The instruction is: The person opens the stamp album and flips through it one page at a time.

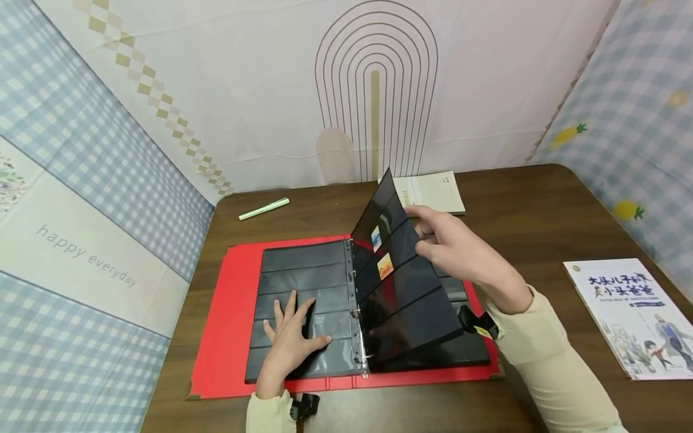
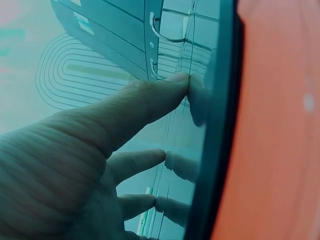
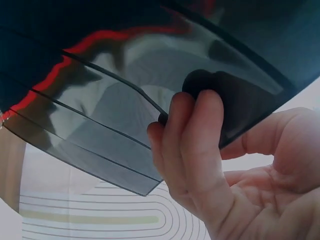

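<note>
A red stamp album (image 1: 222,319) lies spread on the table, its black pocket pages held by metal rings (image 1: 355,313). With fingers spread, my left hand (image 1: 289,344) rests on the left-hand page (image 1: 303,261); the left wrist view shows the thumb (image 2: 145,102) and fingertips touching its glossy surface. My right hand (image 1: 455,243) pinches the outer edge of a raised black page (image 1: 411,307), which stands tilted up from the rings. Two small stamps, one blue (image 1: 376,239) and one orange (image 1: 385,266), sit in its pockets. In the right wrist view, curled fingers (image 3: 200,135) press against the page's underside (image 3: 115,107).
A light green pen (image 1: 264,208) lies at the back left of the wooden table. Behind the raised page is a cream notepad (image 1: 433,191), partly covered. A white illustrated book (image 1: 630,313) lies to the right. Patterned cloth (image 1: 260,90) hangs around the table.
</note>
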### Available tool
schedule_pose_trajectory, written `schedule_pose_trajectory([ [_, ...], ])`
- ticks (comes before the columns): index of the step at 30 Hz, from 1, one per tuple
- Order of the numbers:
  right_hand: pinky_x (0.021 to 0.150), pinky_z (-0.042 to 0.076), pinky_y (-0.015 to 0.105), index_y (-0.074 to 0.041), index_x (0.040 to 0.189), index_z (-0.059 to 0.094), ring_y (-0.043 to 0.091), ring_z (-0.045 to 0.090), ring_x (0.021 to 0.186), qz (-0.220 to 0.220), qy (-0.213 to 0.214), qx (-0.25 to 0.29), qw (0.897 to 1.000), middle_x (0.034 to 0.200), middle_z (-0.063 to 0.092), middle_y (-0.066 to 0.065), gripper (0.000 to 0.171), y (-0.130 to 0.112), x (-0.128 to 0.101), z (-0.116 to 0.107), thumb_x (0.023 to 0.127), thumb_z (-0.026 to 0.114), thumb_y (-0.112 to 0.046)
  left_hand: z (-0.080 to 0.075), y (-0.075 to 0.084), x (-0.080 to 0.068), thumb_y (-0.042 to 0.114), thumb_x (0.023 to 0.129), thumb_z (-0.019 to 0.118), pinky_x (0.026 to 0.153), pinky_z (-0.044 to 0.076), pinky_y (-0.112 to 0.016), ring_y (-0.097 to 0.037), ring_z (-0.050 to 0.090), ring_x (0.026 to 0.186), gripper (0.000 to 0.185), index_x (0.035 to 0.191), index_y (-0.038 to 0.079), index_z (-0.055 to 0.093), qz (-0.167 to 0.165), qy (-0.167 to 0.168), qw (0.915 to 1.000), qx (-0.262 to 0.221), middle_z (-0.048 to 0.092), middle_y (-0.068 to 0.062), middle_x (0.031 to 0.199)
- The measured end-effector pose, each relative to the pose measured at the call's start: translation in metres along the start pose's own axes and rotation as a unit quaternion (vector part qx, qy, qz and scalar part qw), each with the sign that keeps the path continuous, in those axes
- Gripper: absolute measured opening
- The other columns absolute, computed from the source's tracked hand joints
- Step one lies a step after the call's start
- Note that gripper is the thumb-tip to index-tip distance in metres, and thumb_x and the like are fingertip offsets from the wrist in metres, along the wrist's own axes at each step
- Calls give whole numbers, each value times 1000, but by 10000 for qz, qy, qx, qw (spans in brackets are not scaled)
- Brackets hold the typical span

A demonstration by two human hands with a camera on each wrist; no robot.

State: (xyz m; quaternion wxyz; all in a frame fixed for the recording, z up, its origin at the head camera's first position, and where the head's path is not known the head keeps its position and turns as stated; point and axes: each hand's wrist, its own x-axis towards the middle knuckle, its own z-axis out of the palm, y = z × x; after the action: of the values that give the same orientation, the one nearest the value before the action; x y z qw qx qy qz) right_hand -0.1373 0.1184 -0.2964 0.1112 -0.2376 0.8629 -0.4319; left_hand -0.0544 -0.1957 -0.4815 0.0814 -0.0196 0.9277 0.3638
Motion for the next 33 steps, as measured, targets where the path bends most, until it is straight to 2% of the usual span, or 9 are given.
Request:
schedule_pose_trajectory([
  [5, 56, 33, 31, 6, 152, 34, 10, 28, 46, -69, -17, 32, 10000, 71, 47, 2, 63, -5, 3, 3, 90, 46, 7, 0, 2, 1, 27, 78, 89, 103, -11, -81, -56, -10, 147, 83, 149, 10, 49, -5, 12, 10000, 57, 13, -25, 165],
  [8, 55, 35, 30, 5, 152, 35, 11, 30, 45, -72, -9, 39, 10000, 85, 60, 8, 64, -7, 5, 5, 89, 46, 7, 0, 3, 1, 28, 79, 88, 103, -10, -81, -57, -10, 147, 83, 149, 10, 49, 3, 14, 10000, 48, 13, -25, 165],
  [11, 56, 37, 30, 4, 152, 35, 11, 31, 46, -41, -4, 135, 9999, 95, 63, 13, 64, -9, 7, 7, 89, 45, 7, 0, 4, 0, 28, 79, 88, 103, -11, -81, -57, -10, 147, 83, 149, 10, 49, 20, 18, 10000, 40, 13, -25, 165],
  [18, 54, 42, 29, 4, 153, 33, 16, 42, 51, 35, 28, 618, 9981, 76, 52, 6, 65, -8, 12, 13, 89, 45, 7, -1, 3, -1, 27, 79, 88, 103, -11, -81, -56, -10, 147, 82, 149, 9, 49, -11, 12, 10000, 53, 14, -26, 165],
  [20, 56, 47, 30, 4, 153, 32, 18, 48, 56, 64, 29, 847, 9964, 78, 55, 7, 63, -8, 13, 15, 92, 46, 6, 0, 4, -1, 27, 79, 88, 103, -11, -81, -56, -10, 147, 82, 149, 9, 50, -31, 6, 10000, 77, 14, -25, 165],
  [23, 60, 55, 35, 2, 154, 31, 20, 57, 65, 155, 38, 1184, 9928, 90, 61, 15, 61, -7, 13, 19, 96, 50, 2, -2, 5, -1, 26, 79, 89, 103, -10, -81, -57, -9, 147, 81, 148, 8, 50, -16, 26, 9999, 109, 14, -26, 165],
  [26, 65, 59, 40, 0, 154, 30, 24, 65, 76, 239, -9, 1466, 9889, 112, 61, 23, 60, -6, 12, 23, 99, 54, -4, -4, 7, -2, 25, 79, 89, 103, -8, -82, -57, -6, 147, 80, 147, 7, 50, 2, 71, 9999, 114, 17, -26, 164],
  [29, 67, 60, 41, 0, 155, 29, 26, 65, 82, 271, -91, 1638, 9861, 125, 55, 26, 61, -7, 12, 28, 101, 56, -8, -7, 9, -2, 26, 82, 86, 103, -5, -82, -57, -2, 147, 77, 147, 6, 50, -15, 106, 9999, 113, 20, -27, 163],
  [33, 66, 59, 40, -1, 156, 27, 26, 61, 75, 298, -259, 1815, 9826, 126, 53, 25, 62, -7, 12, 34, 103, 56, -13, -11, 13, -4, 29, 87, 80, 103, -1, -83, -58, 6, 147, 71, 146, 4, 50, 9, 188, 9998, 109, 25, -29, 161],
])
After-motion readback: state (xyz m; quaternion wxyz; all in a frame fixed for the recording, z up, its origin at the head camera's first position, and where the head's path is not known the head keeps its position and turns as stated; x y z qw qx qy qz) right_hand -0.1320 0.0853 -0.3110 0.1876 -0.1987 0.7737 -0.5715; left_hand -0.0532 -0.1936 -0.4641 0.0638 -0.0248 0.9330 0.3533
